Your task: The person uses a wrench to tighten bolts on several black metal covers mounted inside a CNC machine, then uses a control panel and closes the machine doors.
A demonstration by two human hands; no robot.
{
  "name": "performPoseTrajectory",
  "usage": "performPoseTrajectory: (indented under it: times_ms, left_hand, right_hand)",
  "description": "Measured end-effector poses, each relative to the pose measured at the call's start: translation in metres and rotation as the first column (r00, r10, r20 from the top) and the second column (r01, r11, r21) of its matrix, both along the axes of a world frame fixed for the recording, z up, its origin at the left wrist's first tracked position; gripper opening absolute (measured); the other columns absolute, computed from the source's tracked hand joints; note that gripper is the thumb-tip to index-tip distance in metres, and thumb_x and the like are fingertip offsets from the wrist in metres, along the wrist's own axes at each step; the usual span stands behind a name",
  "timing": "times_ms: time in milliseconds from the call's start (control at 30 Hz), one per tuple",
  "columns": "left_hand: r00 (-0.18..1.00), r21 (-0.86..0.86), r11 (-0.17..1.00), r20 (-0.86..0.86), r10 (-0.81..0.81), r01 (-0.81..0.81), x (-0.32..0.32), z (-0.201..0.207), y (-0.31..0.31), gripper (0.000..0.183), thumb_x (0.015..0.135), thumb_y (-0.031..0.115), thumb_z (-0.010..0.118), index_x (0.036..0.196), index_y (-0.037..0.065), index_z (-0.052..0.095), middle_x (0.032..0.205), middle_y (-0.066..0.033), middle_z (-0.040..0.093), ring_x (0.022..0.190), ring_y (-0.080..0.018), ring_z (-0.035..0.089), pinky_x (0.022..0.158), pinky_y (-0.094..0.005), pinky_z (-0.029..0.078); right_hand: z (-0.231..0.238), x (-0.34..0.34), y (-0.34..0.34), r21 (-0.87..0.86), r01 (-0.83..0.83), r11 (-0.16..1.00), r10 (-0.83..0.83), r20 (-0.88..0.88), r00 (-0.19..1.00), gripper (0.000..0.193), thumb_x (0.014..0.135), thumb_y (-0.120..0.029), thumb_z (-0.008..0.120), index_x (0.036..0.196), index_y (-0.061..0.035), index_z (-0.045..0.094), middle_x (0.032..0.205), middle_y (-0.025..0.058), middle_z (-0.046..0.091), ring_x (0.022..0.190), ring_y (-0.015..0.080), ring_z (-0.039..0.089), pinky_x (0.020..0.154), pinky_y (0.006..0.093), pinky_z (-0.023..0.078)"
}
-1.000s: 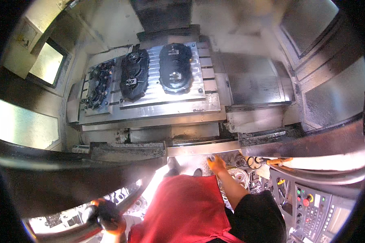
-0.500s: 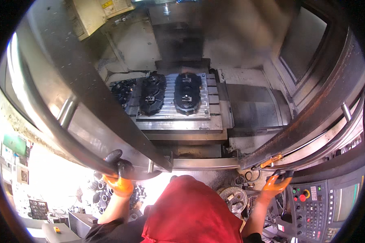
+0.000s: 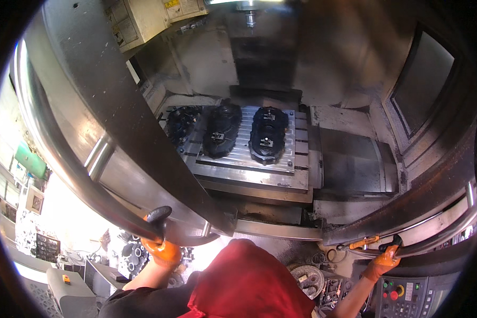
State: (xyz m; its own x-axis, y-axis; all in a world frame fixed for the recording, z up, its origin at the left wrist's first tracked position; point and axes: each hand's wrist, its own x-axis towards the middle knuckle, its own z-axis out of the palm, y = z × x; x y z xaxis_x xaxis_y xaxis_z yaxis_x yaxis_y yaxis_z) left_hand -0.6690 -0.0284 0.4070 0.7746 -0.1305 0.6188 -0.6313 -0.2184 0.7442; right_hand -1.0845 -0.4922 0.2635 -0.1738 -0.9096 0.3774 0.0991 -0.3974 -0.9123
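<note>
My left hand (image 3: 162,250), in an orange glove with black fingers, is closed around the lower end of the curved metal handle (image 3: 63,143) on the left machine door (image 3: 143,175). My right hand (image 3: 386,261), gloved the same way, wraps its fingers over the tubular handle (image 3: 434,241) of the right door (image 3: 408,212). Beside that hand lies an orange-handled tool (image 3: 364,242). Between the doors, two black scalloped-edged parts, one left (image 3: 215,148) and one right (image 3: 257,148), lie clamped on a ribbed metal plate (image 3: 244,159).
A spindle (image 3: 250,18) hangs at the top of the machine chamber. Dark chips or pieces (image 3: 181,124) lie left of the plate. At the lower right is a control panel (image 3: 405,297) with buttons. Red cloth (image 3: 244,286) covers the lower middle. A round tray (image 3: 308,281) of small items stands beside it.
My right hand has moved right along the door handle and its fingers have closed over the bar. My left hand stays on its handle. The whole view has shifted and tilted slightly.
</note>
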Motion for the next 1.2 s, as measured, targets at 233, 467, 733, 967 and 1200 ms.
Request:
performPoseTrajectory:
  times_ms: [233, 467, 733, 967, 1200]
  left_hand:
    - [0.982, -0.205, 0.974, -0.137, -0.128, 0.099, -0.013, 0.015, -0.015, 0.035, 0.093, 0.021, 0.061, 0.121, -0.001, 0.054, 0.063, -0.0041, 0.053, 0.048, -0.0124, 0.052, 0.047, -0.025, 0.043]
    - [0.987, -0.227, 0.968, -0.093, -0.13, 0.106, -0.015, 0.023, -0.021, 0.034, 0.093, 0.019, 0.061, 0.12, -0.001, 0.055, 0.069, -0.0049, 0.055, 0.053, -0.0119, 0.053, 0.05, -0.0244, 0.043]
    - [0.981, -0.233, 0.963, -0.105, -0.164, 0.136, -0.012, 0.019, -0.017, 0.036, 0.093, 0.017, 0.058, 0.123, -0.003, 0.053, 0.069, -0.0034, 0.054, 0.053, -0.0114, 0.052, 0.049, -0.0238, 0.042]
    - [0.969, -0.259, 0.954, -0.152, -0.195, 0.151, -0.012, 0.018, -0.017, 0.04, 0.094, 0.02, 0.058, 0.124, -0.004, 0.051, 0.068, -0.0032, 0.054, 0.052, -0.0105, 0.052, 0.049, -0.0234, 0.042]
    - [0.981, -0.222, 0.959, -0.045, -0.191, 0.176, -0.009, 0.018, -0.019, 0.029, 0.093, 0.004, 0.049, 0.121, -0.003, 0.053, 0.063, -0.0041, 0.052, 0.047, -0.0104, 0.05, 0.046, -0.0231, 0.042]
  right_hand:
    - [0.009, 0.014, 0.003, -0.097, 0.105, 0.99, -0.118, -0.131, 0.984, 0.043, 0.095, -0.03, 0.058, 0.118, 0.0063, 0.06, 0.082, -0.0026, 0.048, 0.07, 0.0076, 0.039, 0.059, 0.0222, 0.032]
    - [0.039, 0.031, 0.021, -0.058, 0.1, 0.993, -0.11, -0.212, 0.971, 0.038, 0.094, -0.027, 0.056, 0.111, 0.0055, 0.064, 0.088, 0.0028, 0.057, 0.071, 0.0117, 0.048, 0.062, 0.0251, 0.038]
    - [0.061, 0.047, 0.035, 0.009, 0.102, 0.995, -0.101, -0.081, 0.992, 0.023, 0.091, -0.019, 0.062, 0.1, 0.001, 0.066, 0.073, -0.0029, 0.05, 0.063, 0.0078, 0.042, 0.056, 0.0234, 0.034]
    - [0.065, 0.053, 0.037, 0.067, 0.124, 0.99, -0.123, -0.016, 0.992, 0.025, 0.091, -0.023, 0.064, 0.1, 0.0009, 0.064, 0.071, -0.0022, 0.05, 0.061, 0.0075, 0.043, 0.056, 0.0231, 0.034]
    - [0.064, 0.054, 0.037, 0.077, 0.129, 0.989, -0.129, -0.013, 0.992, 0.027, 0.092, -0.023, 0.064, 0.103, 0.0011, 0.064, 0.073, -0.0011, 0.052, 0.061, 0.008, 0.044, 0.055, 0.0233, 0.034]
